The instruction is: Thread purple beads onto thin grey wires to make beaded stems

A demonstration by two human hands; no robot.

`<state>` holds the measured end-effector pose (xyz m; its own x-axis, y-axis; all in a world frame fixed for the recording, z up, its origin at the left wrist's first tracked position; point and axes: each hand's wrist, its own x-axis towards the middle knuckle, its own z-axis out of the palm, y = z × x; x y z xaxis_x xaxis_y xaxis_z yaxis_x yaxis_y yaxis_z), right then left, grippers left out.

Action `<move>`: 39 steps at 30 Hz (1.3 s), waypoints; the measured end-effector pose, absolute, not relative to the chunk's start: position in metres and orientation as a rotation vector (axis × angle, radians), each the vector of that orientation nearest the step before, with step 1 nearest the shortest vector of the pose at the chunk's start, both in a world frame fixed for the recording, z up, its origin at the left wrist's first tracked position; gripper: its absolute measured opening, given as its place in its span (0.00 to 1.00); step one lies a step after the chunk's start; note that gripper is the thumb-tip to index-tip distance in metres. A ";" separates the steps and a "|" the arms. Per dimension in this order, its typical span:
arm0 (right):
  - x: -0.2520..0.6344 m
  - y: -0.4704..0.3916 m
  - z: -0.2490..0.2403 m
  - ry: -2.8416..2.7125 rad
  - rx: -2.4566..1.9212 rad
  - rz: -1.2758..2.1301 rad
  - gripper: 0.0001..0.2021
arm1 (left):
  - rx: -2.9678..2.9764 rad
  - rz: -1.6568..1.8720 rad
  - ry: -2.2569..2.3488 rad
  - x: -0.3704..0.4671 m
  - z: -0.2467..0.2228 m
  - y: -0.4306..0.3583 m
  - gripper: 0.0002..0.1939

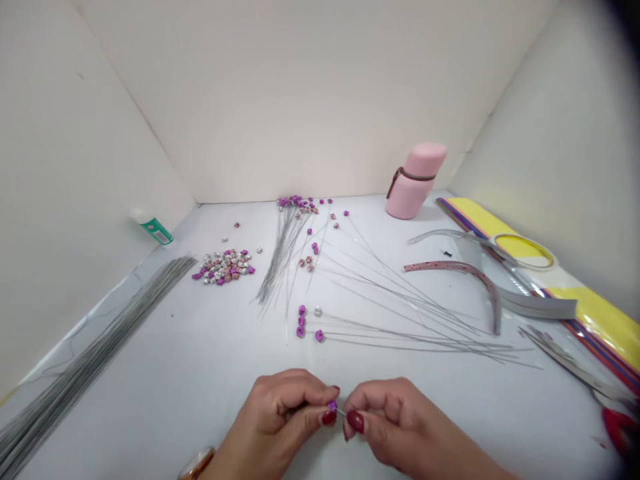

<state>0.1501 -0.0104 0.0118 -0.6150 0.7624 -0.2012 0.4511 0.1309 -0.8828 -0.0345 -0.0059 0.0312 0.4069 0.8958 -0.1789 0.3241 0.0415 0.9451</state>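
Observation:
Between the thumb and forefinger of my left hand (290, 417) is a small purple folded star (333, 405). My right hand (395, 420) pinches a thin grey wire (341, 412) that meets the star; how far it goes in is hidden by my fingers. Just beyond my hands lie several purple stars (301, 321) and a silver star (319, 311) on long wires that run to the right. Farther back, a bundle of wires (280, 253) has purple and pink stars at its far ends.
At left are a pile of loose stars (225, 267), a thick bundle of bare wires (100, 347) and a green-and-white tube (154, 227). A pink bottle (415, 183) stands at the back. Paper strips (460, 267), a tape roll (525, 250), yellow sheets (600, 313) and red-handled scissors (617, 427) lie right.

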 end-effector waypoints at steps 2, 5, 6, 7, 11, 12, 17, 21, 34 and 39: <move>0.149 -0.010 0.009 -2.064 -1.172 1.613 0.17 | 1.531 0.620 1.124 -0.034 0.032 -0.006 0.10; 0.151 -0.017 0.002 -2.258 -1.136 1.088 0.17 | 1.318 0.577 1.142 -0.032 0.030 -0.007 0.09; 0.152 -0.020 0.001 -2.308 -1.118 0.890 0.17 | 1.234 0.553 1.149 -0.031 0.029 -0.007 0.09; 0.153 -0.021 0.000 -2.337 -1.098 0.752 0.16 | 1.182 0.534 1.161 -0.031 0.029 -0.008 0.09; 0.153 -0.018 0.006 -2.298 -1.126 1.037 0.17 | 1.511 0.591 1.115 -0.034 0.030 -0.008 0.09; 0.152 -0.015 0.008 -2.249 -1.139 1.208 0.18 | 1.648 0.636 1.046 -0.036 0.031 -0.008 0.09; 0.149 -0.008 0.010 -2.141 -1.110 1.514 0.17 | 1.574 0.688 1.011 -0.037 0.032 -0.009 0.07; 0.148 -0.013 0.009 -2.359 -1.009 0.852 0.17 | 0.853 0.528 1.094 -0.032 0.027 -0.010 0.10; 0.152 0.002 0.022 -2.002 -1.264 1.420 0.11 | 1.114 0.785 1.217 -0.041 0.031 -0.002 0.07; 0.155 0.000 0.015 -2.403 -1.334 0.526 0.11 | 0.735 0.817 1.071 -0.038 0.023 0.002 0.08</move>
<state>0.1552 -0.0001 0.0154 -0.5003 0.8582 0.1151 0.7316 0.4900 -0.4740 -0.0376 0.0019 0.0227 0.2575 0.8543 -0.4516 -0.2096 0.5056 0.8369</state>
